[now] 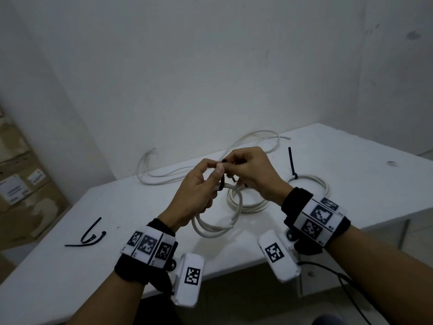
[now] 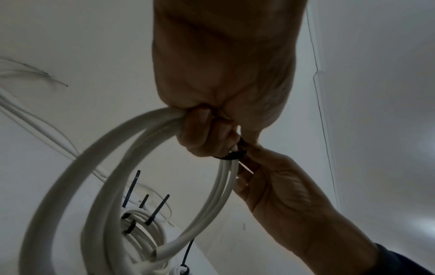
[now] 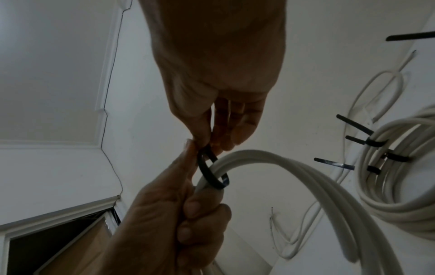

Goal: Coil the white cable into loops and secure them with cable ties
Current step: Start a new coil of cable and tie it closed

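Left hand point(image 1: 195, 191) is gripping the cable coil point(image 1: 218, 225) above the counter point(image 1: 351, 160); right hand point(image 1: 254, 171) is pinching the black tie point(image 3: 212, 172) looped around it. No readable writing.

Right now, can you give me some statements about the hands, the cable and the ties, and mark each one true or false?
1. The left hand grips the held cable coil. True.
2. The black cable tie is wrapped around the held coil, and the right hand pinches it. True.
3. The spare cable ties lie to the right of the hands. False: they lie on the table to the left.
4. No coil is tied yet. False: a finished coil already carries several black ties.
5. All the cable is coiled. False: loose cable lies uncoiled behind the hands.
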A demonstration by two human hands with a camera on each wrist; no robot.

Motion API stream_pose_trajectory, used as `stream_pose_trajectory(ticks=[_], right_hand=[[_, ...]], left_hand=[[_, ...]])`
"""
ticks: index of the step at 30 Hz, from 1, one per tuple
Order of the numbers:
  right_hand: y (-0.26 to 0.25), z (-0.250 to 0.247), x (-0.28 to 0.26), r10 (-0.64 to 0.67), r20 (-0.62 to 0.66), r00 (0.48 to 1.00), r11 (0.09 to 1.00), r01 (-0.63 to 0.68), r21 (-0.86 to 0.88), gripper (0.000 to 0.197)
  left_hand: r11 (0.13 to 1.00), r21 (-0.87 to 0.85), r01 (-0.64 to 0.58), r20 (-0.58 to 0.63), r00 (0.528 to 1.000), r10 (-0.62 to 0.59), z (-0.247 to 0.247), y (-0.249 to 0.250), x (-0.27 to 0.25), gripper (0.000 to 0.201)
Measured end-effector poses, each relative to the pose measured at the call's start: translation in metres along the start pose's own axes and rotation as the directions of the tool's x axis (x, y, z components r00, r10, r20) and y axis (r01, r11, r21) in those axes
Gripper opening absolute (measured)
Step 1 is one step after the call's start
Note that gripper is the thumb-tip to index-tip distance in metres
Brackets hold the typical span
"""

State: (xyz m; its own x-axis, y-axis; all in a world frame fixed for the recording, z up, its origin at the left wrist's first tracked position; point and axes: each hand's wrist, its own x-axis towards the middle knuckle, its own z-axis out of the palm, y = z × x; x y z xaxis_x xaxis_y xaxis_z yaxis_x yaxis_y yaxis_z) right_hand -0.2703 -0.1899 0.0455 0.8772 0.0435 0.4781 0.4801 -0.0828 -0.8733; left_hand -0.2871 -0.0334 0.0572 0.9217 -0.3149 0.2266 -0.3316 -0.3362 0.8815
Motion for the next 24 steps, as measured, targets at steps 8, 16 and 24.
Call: stream_pose_trajectory(ticks=[8,16,24], right_hand=[[-0.01,-0.004,0.012,-0.007,-0.021,1.0,0.999,0.006,-0.038,0.01],[-0.028,-0.004,0.03,-0.024,-0.1,0.995,0.999,0.021,-0.037,0.02],[-0.021,-0.002,0.04,0.119,-0.087,0.989,0.989,-0.11,0.096,0.025]], left_hand=[[0.994,-0.099,0.038,0.022,0.999,-0.036,0.0,0.003,0.009,0.019],[0.97,-0.164,0.177,0.062,0.984,-0.169,0.003,-0.001,0.002,0.015],[0.949,-0.201,0.245,0.042,0.97,-0.242,0.022,0.007,-0.005,0.026]])
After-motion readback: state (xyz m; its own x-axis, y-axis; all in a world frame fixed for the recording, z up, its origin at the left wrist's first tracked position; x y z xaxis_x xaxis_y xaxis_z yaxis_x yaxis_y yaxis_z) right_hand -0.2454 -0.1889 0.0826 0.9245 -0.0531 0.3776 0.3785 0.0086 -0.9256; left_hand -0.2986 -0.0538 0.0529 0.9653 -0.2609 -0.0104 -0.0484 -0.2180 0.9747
